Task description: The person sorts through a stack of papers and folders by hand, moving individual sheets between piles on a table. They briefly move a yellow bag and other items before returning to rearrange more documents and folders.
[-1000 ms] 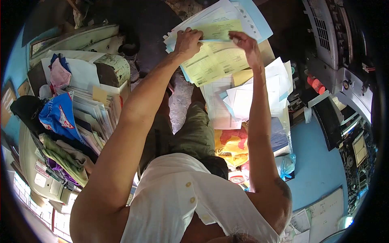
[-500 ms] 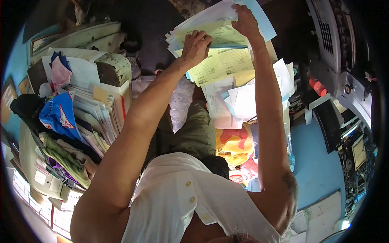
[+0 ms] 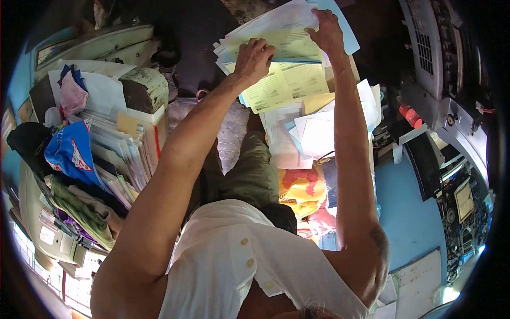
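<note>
A loose stack of papers (image 3: 297, 82) with yellow printed forms lies at the top centre, with white and pale blue sheets and a light blue folder (image 3: 348, 32) around it. My left hand (image 3: 254, 59) is at the stack's left side, fingers curled and closed on the papers; its fingertips are partly hidden. At the upper right of the stack, my right hand (image 3: 326, 33) rests by the folder with thumb and fingers apart, touching the top sheets. A blue edge runs across the yellow forms between both hands.
More white papers (image 3: 313, 130) lie below the stack, above a yellow and red plastic bag (image 3: 302, 189). On the left stand upright files (image 3: 125, 151), a blue cloth (image 3: 74, 154) and a black cap (image 3: 29, 141). A red bottle (image 3: 410, 114) and electronic equipment are at right.
My right hand has shifted slightly down and right on the sheets. My left hand stays closed at the stack's left side. The whole view has moved a little left.
</note>
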The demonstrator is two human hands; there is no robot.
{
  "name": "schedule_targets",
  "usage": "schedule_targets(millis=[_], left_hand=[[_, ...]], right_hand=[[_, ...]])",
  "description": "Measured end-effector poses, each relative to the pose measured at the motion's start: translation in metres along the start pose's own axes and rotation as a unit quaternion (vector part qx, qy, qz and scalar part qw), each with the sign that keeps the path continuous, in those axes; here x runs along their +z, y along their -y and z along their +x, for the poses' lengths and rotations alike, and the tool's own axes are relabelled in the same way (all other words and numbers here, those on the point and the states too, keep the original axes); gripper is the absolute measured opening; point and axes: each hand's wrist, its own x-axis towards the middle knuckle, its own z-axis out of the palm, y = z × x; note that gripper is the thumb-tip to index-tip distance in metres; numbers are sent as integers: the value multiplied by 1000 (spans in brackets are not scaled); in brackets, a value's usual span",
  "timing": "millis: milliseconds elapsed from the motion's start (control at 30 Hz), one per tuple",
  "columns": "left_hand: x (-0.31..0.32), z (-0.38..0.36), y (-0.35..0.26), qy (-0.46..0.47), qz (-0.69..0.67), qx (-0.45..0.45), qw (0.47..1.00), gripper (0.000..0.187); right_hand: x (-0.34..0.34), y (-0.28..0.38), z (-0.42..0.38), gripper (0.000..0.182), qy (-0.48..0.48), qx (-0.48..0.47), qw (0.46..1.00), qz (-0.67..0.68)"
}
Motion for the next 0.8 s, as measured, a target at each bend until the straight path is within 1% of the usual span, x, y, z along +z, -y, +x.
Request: schedule_targets(millis=[133, 267, 367, 467, 667, 800], left_hand=[[-2, 2, 1, 23, 4, -6, 1000, 25], [1, 1, 1, 8, 10, 1, 1000, 27], [0, 2, 1, 18, 13, -1, 1000, 30], [1, 2, 2, 17, 9, 2, 1000, 30], [-2, 3, 0, 24, 3, 0, 1000, 29], [-1, 4, 1, 21, 5, 1, 1000, 28]], right_hand=[[3, -11, 3, 50, 12, 0, 1000, 19], [1, -13, 2, 43, 15, -14, 1000, 23], [-1, -11, 1, 40, 12, -28, 999, 20], [2, -13, 0, 41, 7, -17, 999, 28], [2, -19, 3, 44, 14, -57, 997, 42], [2, -20, 9, 37, 36, -69, 996, 34]])
